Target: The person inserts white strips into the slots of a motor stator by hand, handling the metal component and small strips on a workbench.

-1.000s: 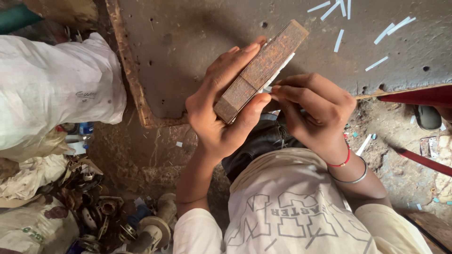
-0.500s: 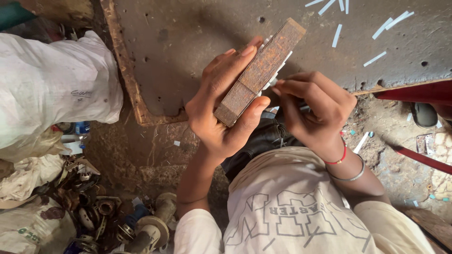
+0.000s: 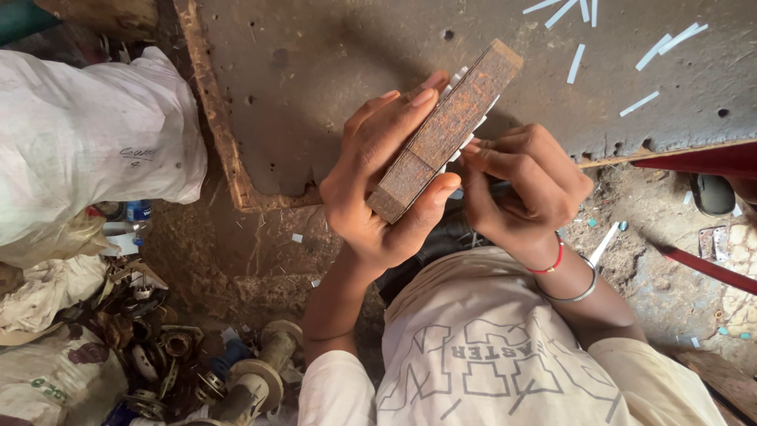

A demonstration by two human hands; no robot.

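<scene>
Left hand [image 3: 378,181] wraps a long rusty-brown rectangular metal block [image 3: 445,130], tilted, held above the pitted grey slab [image 3: 315,71] near its lower edge. Right hand [image 3: 524,185], just beside it, pinches a thin white strip [image 3: 467,140] against the block's right face.

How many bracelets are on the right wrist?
2. A red thread bracelet sits nearest the right hand; a thin metal bangle lies just behind it. No others show.
</scene>
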